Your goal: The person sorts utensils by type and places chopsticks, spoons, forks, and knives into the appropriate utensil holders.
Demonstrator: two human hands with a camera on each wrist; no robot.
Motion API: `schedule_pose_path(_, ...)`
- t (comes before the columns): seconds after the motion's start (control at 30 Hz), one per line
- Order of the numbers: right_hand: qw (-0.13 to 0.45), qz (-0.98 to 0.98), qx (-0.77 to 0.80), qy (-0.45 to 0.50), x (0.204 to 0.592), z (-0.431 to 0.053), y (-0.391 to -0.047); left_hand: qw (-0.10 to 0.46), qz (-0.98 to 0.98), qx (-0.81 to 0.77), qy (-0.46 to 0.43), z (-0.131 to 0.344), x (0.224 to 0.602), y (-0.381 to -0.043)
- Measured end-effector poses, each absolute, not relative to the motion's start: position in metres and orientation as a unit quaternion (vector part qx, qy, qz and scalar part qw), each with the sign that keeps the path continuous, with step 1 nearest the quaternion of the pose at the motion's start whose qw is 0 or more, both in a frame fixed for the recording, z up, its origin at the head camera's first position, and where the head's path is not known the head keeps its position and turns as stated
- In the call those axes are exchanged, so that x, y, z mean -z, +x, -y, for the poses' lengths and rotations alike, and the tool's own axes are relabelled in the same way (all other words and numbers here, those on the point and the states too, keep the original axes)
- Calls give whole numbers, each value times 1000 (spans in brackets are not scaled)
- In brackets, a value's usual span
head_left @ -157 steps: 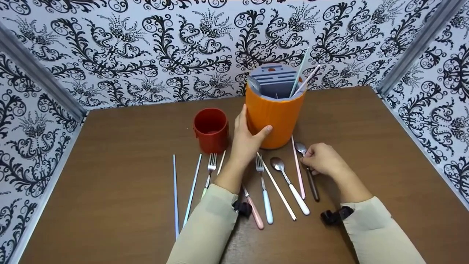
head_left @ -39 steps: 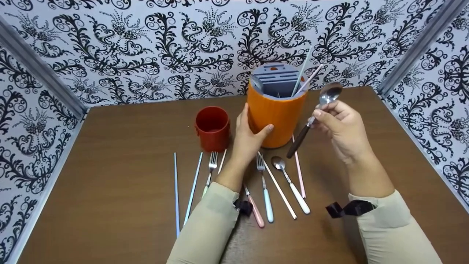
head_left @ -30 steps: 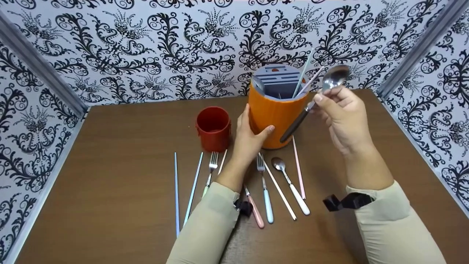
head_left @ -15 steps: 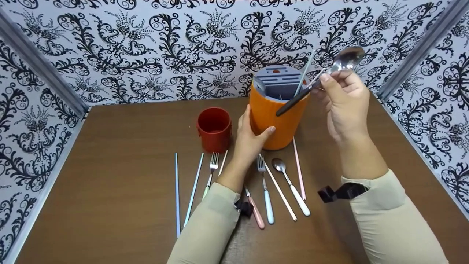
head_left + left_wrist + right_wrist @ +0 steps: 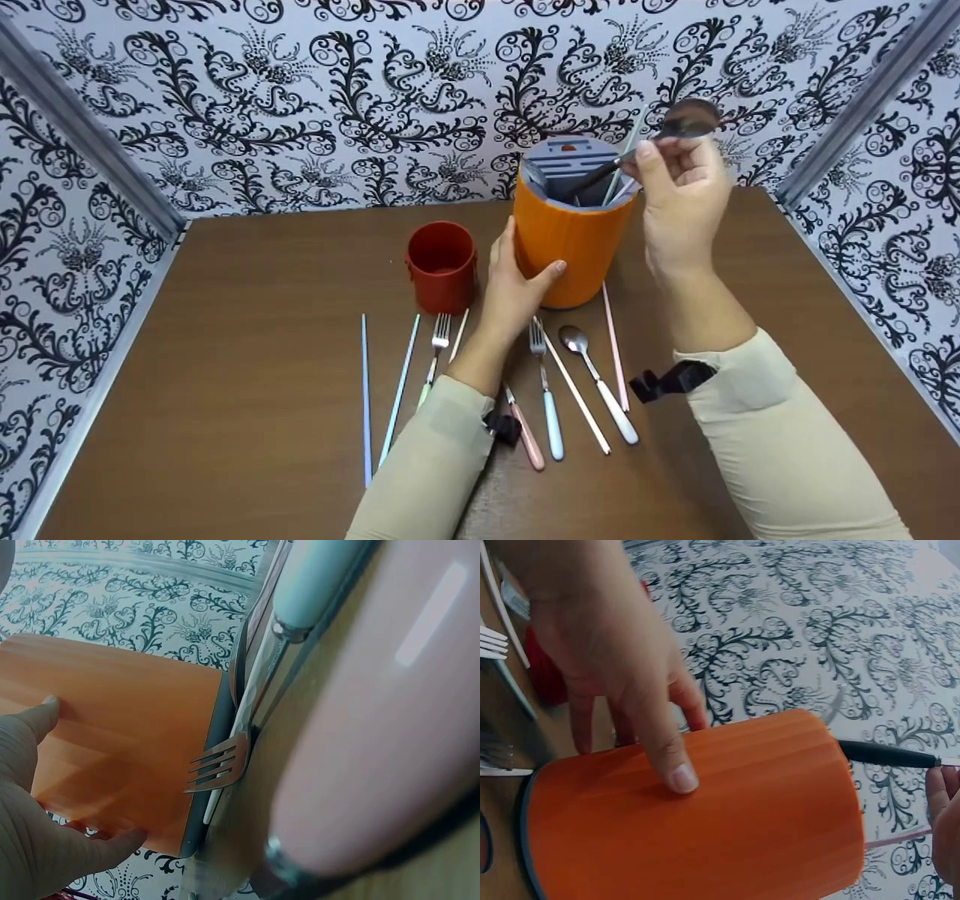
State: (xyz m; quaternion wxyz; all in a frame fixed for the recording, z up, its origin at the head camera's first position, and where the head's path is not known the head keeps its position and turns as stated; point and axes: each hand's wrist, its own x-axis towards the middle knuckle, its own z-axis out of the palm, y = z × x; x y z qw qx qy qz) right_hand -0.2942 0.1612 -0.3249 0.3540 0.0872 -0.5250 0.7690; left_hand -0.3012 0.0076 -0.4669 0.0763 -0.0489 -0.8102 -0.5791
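Observation:
My left hand (image 5: 514,292) grips the side of an orange utensil holder (image 5: 577,251) with a grey slotted top, thumb across its front. Above the rim, my right hand (image 5: 682,210) pinches a spoon (image 5: 691,118) by its metal neck, bowl up and to the right. The spoon's dark handle points down into the holder's large opening, its end out of sight. In the right wrist view that handle (image 5: 885,753) crosses the holder's rim, with part of my right hand (image 5: 946,817) at the edge. A pale green chopstick (image 5: 637,127) and a pink one stand in the opening.
A red cup (image 5: 442,281) stands left of the holder. In front lie blue chopsticks (image 5: 366,397), forks (image 5: 553,420), a white-handled spoon (image 5: 615,409), a pink-handled utensil (image 5: 529,442) and pink chopsticks (image 5: 615,352). A patterned wall (image 5: 300,112) rises behind the table.
My right hand picked the dark-handled spoon up off the table, raised it beside the holder, then swung left, bringing the handle end into the opening. My left hand kept its hold on the holder.

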Motion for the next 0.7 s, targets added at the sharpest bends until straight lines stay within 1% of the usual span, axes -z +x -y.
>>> schedule_pose_path(0.17,356,567,-737,92,332,-156,-300,73,808,583,-47,-7,467,-302)
schedule_pose_path(0.57,311,707,-631,76,349,-149,-309,70,805,587,-43,-7,466,-302)
schedule_pose_path(0.7,311,751,-579,65,353,-149,-312,68,805,587,-46,-7,465,-301)
